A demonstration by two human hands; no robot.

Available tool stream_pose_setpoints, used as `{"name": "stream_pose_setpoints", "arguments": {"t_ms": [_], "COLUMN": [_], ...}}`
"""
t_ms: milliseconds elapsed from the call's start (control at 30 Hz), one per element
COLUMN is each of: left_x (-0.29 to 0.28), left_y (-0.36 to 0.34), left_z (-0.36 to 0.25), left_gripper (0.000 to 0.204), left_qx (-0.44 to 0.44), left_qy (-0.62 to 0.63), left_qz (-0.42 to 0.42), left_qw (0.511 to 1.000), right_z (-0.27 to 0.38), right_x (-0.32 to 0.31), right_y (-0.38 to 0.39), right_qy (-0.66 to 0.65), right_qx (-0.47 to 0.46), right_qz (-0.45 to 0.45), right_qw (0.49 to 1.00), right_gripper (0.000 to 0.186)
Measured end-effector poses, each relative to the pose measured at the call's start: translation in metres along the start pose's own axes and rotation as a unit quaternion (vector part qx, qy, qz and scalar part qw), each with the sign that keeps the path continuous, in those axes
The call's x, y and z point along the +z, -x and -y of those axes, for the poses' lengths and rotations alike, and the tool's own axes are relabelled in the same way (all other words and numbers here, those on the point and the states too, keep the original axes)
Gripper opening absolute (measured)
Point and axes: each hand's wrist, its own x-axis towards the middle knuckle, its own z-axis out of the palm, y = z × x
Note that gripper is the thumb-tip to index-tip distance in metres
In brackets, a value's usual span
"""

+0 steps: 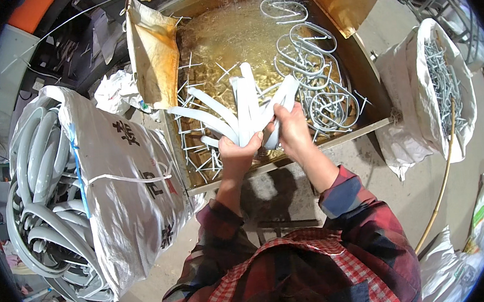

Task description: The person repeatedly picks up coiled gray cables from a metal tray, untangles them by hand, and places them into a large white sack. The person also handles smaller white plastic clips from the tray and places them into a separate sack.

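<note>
Head view: the person's left hand (237,153) and right hand (294,128) are close together over the near part of a wide, shallow tray with a raised rim (355,133), both gripping a fanned bundle of flat, pale grey-white flexible strips (243,110). On the left hand, the thumb lies across the lower ends of the strips and the other fingers are curled, mostly hidden. On the right hand, the thumb and fingers are closed on the bundle's right-hand strips. The strips run out beyond the fingertips toward the far side of the tray: some spread left, a few stand nearly straight in the middle, and others slant right past the right thumb.

Beneath them, the tray holds clear yellowish liquid (231,25). Thin white sticks (208,159) lie in its left part, and loops of pale grey tubing (325,100) line its right side. A stained white-and-yellow sheet (154,55) hangs by the left edge. Further left, a white woven sack (120,179) is stuffed with thick, curved grey lengths (40,151). To the right, another white sack (401,97) holds small grey pieces (441,76), with a thin tan rod (445,182) against its opening.
</note>
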Motion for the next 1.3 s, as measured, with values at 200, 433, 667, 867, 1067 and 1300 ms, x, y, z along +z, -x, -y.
{"name": "stream_pose_setpoints", "arguments": {"t_ms": [200,433,667,867,1067,1300], "left_x": [0.001,0.004,-0.026,-0.03,-0.028,-0.027], "left_y": [0.0,-0.004,-0.007,0.002,0.005,0.012], "left_z": [-0.004,0.003,-0.023,-0.027,-0.036,-0.014], "left_gripper": [0.034,0.05,0.049,0.052,0.051,0.035], "left_qx": [-0.094,-0.052,-0.105,-0.144,-0.1,-0.01], "left_qy": [0.073,0.176,0.145,0.125,0.141,-0.028], "left_qz": [0.094,0.135,0.1,0.166,0.208,0.26], "left_qw": [0.989,0.974,0.979,0.968,0.963,0.965], "right_z": [0.005,-0.012,-0.009,-0.007,-0.003,-0.021], "right_x": [-0.003,0.005,-0.043,-0.033,-0.017,-0.039], "right_y": [0.0,0.016,-0.021,-0.029,-0.008,-0.02], "right_qy": [0.006,0.011,0.224,0.217,0.038,-0.066], "right_qx": [0.049,-0.016,-0.051,-0.139,-0.077,0.08], "right_qz": [0.026,0.082,0.205,0.187,0.238,0.229], "right_qw": [0.998,0.996,0.952,0.948,0.967,0.968], "right_gripper": [0.026,0.036,0.026,0.061,0.069,0.045]}}
